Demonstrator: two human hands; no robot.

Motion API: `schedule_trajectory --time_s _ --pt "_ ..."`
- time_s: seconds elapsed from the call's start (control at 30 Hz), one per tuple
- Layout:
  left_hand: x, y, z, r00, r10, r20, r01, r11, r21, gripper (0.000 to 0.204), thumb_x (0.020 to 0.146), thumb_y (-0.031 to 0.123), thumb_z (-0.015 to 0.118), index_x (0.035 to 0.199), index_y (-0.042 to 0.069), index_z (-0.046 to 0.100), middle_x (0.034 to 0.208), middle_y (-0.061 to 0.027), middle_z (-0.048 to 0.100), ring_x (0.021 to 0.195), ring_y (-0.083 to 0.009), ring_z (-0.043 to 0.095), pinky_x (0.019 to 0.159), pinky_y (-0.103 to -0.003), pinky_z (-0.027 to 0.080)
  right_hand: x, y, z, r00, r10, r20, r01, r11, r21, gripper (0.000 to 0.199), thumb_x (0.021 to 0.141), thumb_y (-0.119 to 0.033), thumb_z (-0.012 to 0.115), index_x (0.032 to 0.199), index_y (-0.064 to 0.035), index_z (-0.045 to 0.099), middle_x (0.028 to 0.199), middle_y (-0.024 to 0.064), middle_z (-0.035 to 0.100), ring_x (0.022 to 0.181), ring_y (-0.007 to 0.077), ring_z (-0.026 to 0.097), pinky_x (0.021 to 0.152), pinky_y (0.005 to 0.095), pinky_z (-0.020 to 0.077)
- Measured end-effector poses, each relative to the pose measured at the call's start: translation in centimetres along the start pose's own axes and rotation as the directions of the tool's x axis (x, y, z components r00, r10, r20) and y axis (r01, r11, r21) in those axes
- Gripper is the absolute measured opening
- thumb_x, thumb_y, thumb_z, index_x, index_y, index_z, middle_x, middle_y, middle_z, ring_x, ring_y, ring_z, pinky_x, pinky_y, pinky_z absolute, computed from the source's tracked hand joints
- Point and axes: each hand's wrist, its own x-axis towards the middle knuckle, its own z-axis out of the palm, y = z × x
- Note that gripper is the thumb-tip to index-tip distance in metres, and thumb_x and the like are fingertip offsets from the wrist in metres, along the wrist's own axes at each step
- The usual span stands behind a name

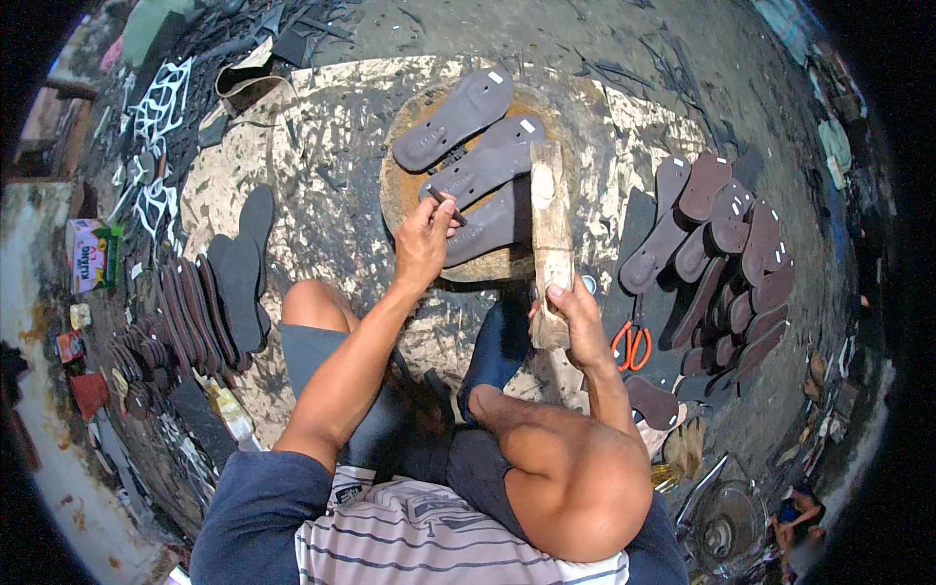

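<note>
Three grey-brown sandal soles lie side by side on a round wooden block [398, 190] in front of me: a far sole [453, 119], a middle sole [487, 161] and a near sole [485, 230]. My left hand [423, 244] pinches a short dark rod-like tool [438, 197] over the middle and near soles. Whether the tool's tip touches a sole I cannot tell. My right hand [579, 320] grips the lower end of a worn wooden club [552, 219]. The club's upper part covers the right ends of the middle and near soles.
To the right lie more brown soles [648, 255] in overlapping rows, with orange-handled scissors [634, 347] beside them. Dark soles [239, 288] stand stacked on the left. White cut-out scraps [161, 107] and a colourful packet [92, 255] are farther left. A stained sheet [322, 127] covers the ground.
</note>
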Motion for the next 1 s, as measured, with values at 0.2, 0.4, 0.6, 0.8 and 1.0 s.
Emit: schedule_trajectory --time_s 0.2,0.4,0.6,0.8,1.0 --pt "0.2 0.5 1.2 0.999 -0.007 0.045 0.003 0.996 0.092 0.029 0.105 0.029 0.061 0.108 0.001 0.07 0.094 -0.0088 0.072 0.081 -0.0116 0.07 0.067 -0.029 0.056 -1.4 -7.3 0.4 0.995 -0.088 0.039 0.092 0.989 -0.115 0.041 0.1 -0.026 0.058 0.132 -0.0011 0.049 0.095 0.0082 0.066 0.081 0.0152 0.066 0.073 0.0301 0.0555" --pt "-0.7 -0.3 -1.2 0.934 0.357 0.0 -0.329 0.859 0.393 0.02 0.098 0.019 0.067 0.105 0.001 0.071 0.093 -0.015 0.07 0.082 -0.0281 0.07 0.072 -0.038 0.054 -5.9 -14.9 5.4 0.796 -0.605 -0.016 0.585 0.775 -0.239 0.055 0.095 -0.035 0.063 0.13 0.0052 0.048 0.103 0.0192 0.065 0.087 0.0246 0.067 0.076 0.0377 0.0563" --pt "-0.2 -1.9 0.4 0.797 0.558 0.23 -0.59 0.641 0.491 0.023 0.092 0.016 0.07 0.108 -0.002 0.068 0.093 -0.0181 0.067 0.089 -0.0385 0.064 0.081 -0.046 0.052 1.0 -1.7 -0.8 0.983 -0.005 0.183 0.14 0.664 -0.735 0.053 0.095 -0.032 0.069 0.133 0.0 0.051 0.118 0.0215 0.067 0.112 0.0288 0.065 0.095 0.0426 0.05" --pt "0.8 -0.7 1.3 0.973 -0.062 -0.223 -0.006 0.957 -0.291 0.028 0.107 0.03 0.056 0.108 0.003 0.064 0.093 -0.0061 0.068 0.084 -0.0124 0.067 0.069 -0.028 0.059 0.6 3.3 -3.6 0.988 -0.015 0.154 0.085 0.885 -0.459 0.05 0.103 -0.025 0.058 0.144 0.0 0.047 0.13 0.0059 0.06 0.117 0.0145 0.056 0.105 0.0322 0.044" --pt "-3.4 0.5 1.1 0.988 0.143 0.058 -0.152 0.965 0.214 0.023 0.102 0.021 0.062 0.107 0.0 0.071 0.084 -0.0105 0.071 0.077 -0.0179 0.07 0.069 -0.033 0.055 -0.3 0.9 -1.5 0.988 0.101 0.115 -0.066 0.959 -0.275 0.051 0.1 -0.028 0.059 0.141 0.0009 0.049 0.126 0.0065 0.061 0.113 0.014 0.056 0.102 0.0314 0.0432"
